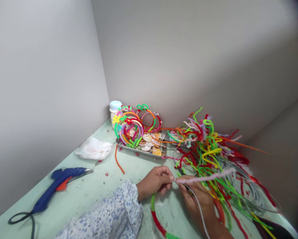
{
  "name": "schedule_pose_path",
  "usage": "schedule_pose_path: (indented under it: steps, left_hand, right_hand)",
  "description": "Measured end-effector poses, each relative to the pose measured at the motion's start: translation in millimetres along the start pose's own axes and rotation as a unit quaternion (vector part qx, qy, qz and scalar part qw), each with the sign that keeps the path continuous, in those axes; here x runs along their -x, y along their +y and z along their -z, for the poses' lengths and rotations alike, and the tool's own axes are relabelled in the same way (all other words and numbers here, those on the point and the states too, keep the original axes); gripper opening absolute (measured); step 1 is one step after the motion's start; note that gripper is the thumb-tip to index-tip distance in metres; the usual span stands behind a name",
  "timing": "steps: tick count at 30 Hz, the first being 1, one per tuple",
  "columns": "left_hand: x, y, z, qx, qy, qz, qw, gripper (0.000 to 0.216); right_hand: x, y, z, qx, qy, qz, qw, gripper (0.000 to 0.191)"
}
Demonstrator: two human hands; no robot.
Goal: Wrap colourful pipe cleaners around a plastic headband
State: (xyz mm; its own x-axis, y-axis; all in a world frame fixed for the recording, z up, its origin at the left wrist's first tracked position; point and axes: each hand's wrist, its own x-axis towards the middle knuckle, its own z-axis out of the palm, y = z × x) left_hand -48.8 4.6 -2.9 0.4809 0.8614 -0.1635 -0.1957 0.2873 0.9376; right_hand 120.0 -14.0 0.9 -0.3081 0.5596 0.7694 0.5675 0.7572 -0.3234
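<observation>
My left hand (159, 181) is closed, its thumb and fingertips pinching one end of a pale pink pipe cleaner (208, 176). The pipe cleaner's free end stretches to the right above my right hand (198, 199). That hand is curled round a thin grey wire (198, 203), which runs down toward the bottom edge. Below my left hand curves a band wrapped in green and red pipe cleaner (157, 221). Whether this band and the grey wire are one piece is hidden by my hands and the frame edge.
A blue glue gun (56, 186) lies at left near a white plastic packet (94, 148). Behind, a metal tray (141, 152) holds colourful headbands (130, 129) and shell-like pieces, beside a blue-lidded jar (115, 106). A tangled heap of pipe cleaners (211, 149) spreads at right. Grey walls enclose the table.
</observation>
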Motion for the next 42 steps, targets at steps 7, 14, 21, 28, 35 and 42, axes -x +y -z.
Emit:
schedule_pose_path:
  steps: [7,14,21,28,35,42]
  left_hand:
    - [-1.7,-2.4,2.5,0.018,-0.006,-0.001,1.000,0.023]
    - [-1.7,-2.6,3.1,0.017,-0.005,0.010,1.000,0.027]
    - [1.3,-0.6,3.5,-0.007,-0.011,0.014,1.000,0.026]
    - [3.7,-1.0,0.8,-0.020,-0.025,-0.019,0.999,0.027]
    - [4.0,-4.6,0.0,-0.030,-0.008,-0.028,0.999,0.027]
    - [3.8,-1.7,-0.4,-0.021,-0.011,-0.018,1.000,0.026]
  right_hand:
    - [4.2,4.6,-3.1,0.018,0.001,-0.001,1.000,0.009]
    - [2.0,3.8,-2.6,0.016,0.001,-0.001,1.000,0.014]
    - [4.3,3.7,-1.8,-0.025,-0.028,-0.023,0.999,0.017]
    - [6.7,4.0,-4.3,-0.028,-0.018,-0.032,0.999,0.015]
    - [5.1,0.7,-2.5,-0.041,-0.012,-0.023,0.999,0.016]
    - [10.4,7.1,-6.2,0.012,0.018,-0.004,1.000,0.013]
